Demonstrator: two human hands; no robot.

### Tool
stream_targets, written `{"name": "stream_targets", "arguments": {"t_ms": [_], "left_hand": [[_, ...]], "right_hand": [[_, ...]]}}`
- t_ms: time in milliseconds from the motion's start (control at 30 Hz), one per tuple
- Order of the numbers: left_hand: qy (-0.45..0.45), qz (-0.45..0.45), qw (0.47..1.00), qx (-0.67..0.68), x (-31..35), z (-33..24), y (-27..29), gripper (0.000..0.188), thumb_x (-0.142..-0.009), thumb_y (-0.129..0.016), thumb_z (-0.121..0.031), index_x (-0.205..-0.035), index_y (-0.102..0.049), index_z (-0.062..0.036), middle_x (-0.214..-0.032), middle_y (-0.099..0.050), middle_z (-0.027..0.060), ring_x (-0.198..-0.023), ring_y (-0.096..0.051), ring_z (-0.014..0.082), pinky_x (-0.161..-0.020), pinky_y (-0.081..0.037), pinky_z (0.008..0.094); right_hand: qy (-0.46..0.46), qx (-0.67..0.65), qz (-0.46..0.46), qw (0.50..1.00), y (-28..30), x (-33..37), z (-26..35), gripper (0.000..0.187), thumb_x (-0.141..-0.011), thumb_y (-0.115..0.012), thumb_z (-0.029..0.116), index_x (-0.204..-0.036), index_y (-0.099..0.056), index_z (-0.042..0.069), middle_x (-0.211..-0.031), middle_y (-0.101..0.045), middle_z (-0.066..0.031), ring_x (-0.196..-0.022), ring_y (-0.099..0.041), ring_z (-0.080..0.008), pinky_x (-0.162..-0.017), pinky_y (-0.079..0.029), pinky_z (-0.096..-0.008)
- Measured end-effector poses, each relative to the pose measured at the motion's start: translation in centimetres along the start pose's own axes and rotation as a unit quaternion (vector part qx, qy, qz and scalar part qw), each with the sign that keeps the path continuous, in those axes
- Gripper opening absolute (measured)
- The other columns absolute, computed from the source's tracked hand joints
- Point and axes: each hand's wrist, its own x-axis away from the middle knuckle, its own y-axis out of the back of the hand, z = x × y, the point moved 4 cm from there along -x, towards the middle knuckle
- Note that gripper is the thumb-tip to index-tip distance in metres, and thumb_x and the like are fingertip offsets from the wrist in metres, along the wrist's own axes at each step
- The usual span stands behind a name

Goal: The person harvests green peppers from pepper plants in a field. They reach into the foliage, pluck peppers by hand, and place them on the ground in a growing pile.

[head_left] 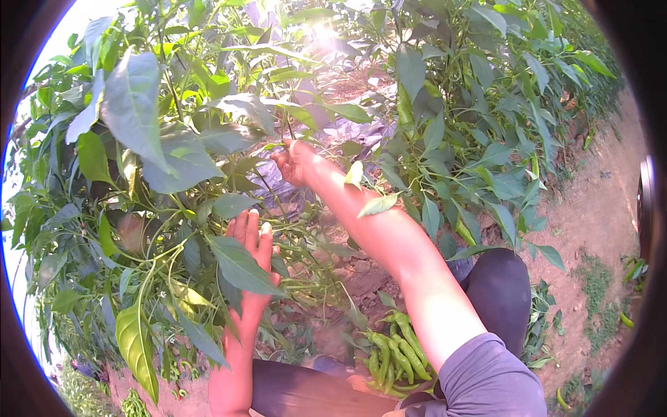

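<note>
My left hand [254, 240] is raised among the leaves of a pepper plant [184, 156], fingers stretched upward and a little apart. A large leaf [244, 265] covers part of its palm and wrist. Farther off, my right hand [294, 162] reaches into the same plant beside a thin stem, with its fingers curled closed. Whatever those fingers hold, if anything, is hidden. Two pale leaves [379, 204] lie against my right forearm. Below that arm, close to my legs, is a pile of long green peppers [397, 356].
More pepper plants [479, 132] stand in a dense row at the right, with a bare dirt path [590, 208] beyond. Dark sheeting [354, 132] lies on the ground between plants. Another heap of green peppers [135, 404] is at the lower left. My bent knee [497, 288] is at the right.
</note>
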Motion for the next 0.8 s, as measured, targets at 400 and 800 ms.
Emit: {"name": "stream_targets", "arguments": {"t_ms": [400, 800], "left_hand": [[0.028, -0.026, 0.998, 0.047, 1.4, 0.8, -2.2, 0.053, -0.097, -0.071, -0.003, -0.148, -0.058, 0.005, -0.154, -0.054, 0.0304, -0.149, -0.045, 0.0529, -0.126, -0.031, 0.0669], [-0.009, -0.086, 0.993, 0.077, 1.0, 0.7, -1.8, 0.055, -0.079, -0.078, 0.003, -0.132, -0.065, 0.0051, -0.152, -0.056, 0.0293, -0.155, -0.043, 0.0519, -0.127, -0.031, 0.0675]], "right_hand": [[0.177, 0.351, -0.036, 0.919, 4.4, 0.4, -2.9, 0.014, -0.1, -0.062, 0.017, -0.097, -0.067, 0.005, -0.086, -0.074, -0.0083, -0.064, -0.073, -0.019, -0.053, -0.062, -0.0317], [0.323, 0.729, 0.106, 0.594, 8.6, 5.0, 4.9, 0.019, -0.103, -0.065, 0.016, -0.107, -0.08, 0.005, -0.078, -0.072, -0.0052, -0.062, -0.065, -0.0196, -0.053, -0.048, -0.0387]]}}
